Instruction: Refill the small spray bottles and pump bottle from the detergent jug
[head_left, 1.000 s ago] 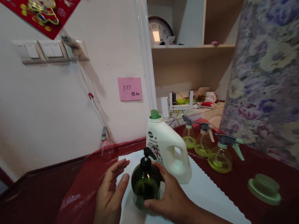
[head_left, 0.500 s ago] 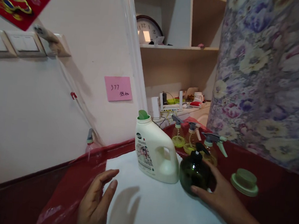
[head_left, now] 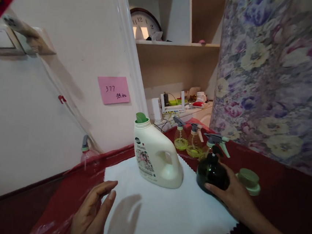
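Note:
My right hand (head_left: 233, 198) is wrapped round a dark green pump bottle (head_left: 211, 171) that stands at the right edge of a white cloth (head_left: 163, 217). A white detergent jug (head_left: 156, 154) with a green spout stands on the cloth to the bottle's left. My left hand (head_left: 91, 212) hovers at the cloth's near left corner, fingers stretched out and holding nothing.
Three yellowish spray bottles (head_left: 190, 142) stand behind the pump bottle on the red table cover (head_left: 275, 194). A green lid (head_left: 247, 180) lies to the right. A clear spray bottle (head_left: 86, 154) leans by the wall. A floral curtain (head_left: 275, 77) hangs at the right, shelves with a clock (head_left: 143, 23) behind.
My right hand has carried the green pump bottle from in front of the jug to the cloth's right edge. My left hand has dropped back and stays open.

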A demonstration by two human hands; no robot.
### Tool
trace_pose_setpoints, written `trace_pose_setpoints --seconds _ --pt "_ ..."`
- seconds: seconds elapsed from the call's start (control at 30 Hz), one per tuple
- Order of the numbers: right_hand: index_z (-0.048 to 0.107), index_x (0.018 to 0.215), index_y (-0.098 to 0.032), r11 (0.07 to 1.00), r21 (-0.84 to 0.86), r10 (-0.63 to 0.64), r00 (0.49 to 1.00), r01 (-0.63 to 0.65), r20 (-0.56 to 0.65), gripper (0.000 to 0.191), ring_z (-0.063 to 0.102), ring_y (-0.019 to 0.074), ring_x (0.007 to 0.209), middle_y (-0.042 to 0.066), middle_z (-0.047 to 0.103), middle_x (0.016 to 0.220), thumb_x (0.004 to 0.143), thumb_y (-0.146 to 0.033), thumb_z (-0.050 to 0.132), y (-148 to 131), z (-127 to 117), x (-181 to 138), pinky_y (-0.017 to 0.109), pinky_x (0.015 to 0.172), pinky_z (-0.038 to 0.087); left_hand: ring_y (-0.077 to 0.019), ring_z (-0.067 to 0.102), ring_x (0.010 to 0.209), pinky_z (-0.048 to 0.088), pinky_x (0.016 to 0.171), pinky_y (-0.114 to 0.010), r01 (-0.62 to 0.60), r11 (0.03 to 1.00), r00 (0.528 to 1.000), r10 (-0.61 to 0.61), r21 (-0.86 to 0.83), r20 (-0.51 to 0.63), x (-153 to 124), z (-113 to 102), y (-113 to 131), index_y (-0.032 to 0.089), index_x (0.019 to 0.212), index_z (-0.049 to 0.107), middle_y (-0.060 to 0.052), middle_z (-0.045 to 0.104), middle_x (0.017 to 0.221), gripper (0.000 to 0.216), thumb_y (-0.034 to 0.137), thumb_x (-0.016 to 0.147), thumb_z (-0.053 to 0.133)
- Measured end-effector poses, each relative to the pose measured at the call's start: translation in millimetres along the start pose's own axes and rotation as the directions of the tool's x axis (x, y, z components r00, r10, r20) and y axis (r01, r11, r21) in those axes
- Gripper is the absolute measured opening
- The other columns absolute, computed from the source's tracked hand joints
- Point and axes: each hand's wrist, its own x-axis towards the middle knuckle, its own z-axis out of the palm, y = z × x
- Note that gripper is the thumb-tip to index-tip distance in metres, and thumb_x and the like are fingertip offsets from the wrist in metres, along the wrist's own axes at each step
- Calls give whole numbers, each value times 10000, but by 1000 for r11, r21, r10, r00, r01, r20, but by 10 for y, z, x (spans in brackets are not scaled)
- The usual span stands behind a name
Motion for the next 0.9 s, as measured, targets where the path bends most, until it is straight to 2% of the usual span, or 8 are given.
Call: trace_pose_setpoints --seconds 0.27,0.57,0.8,0.9 --pt "390 1476 -209 1000 -15 -16 1000 15 -14 936 559 360 1295 157 563 1420 698 -568 767 29 -5 -43 560 1129 421 -290 627 1138 492 1007 -358 12 1000 999 -12 13 40 4 -25 -27 263 1040 738 -62 710 1163 451 628 775 713" --pt "400 1434 -179 1000 11 -11 1000 11 -5 931 581 358 1269 182 585 1376 692 -611 760 113 4 -19 559 1129 432 -272 634 1085 498 986 -346 -63 998 997 64 -14 49 -1 8 -30 243 992 752 -69 714 1091 358 555 821 705" --pt "392 1437 -198 994 107 30 997 -38 76 965 576 403 1293 214 580 1405 650 -585 793 126 -70 -116 586 1141 431 -246 628 1012 502 915 -329 -110 993 993 112 -43 43 -51 34 20 238 965 745 -60 694 1029 296 507 852 702" --pt "405 1435 -242 981 186 32 993 -54 117 890 540 390 1342 203 532 1476 694 -551 789 160 -123 -215 508 1134 467 -232 627 1000 501 888 -310 -116 991 991 120 -73 58 -79 55 23 243 978 744 -54 685 1024 254 471 882 687"
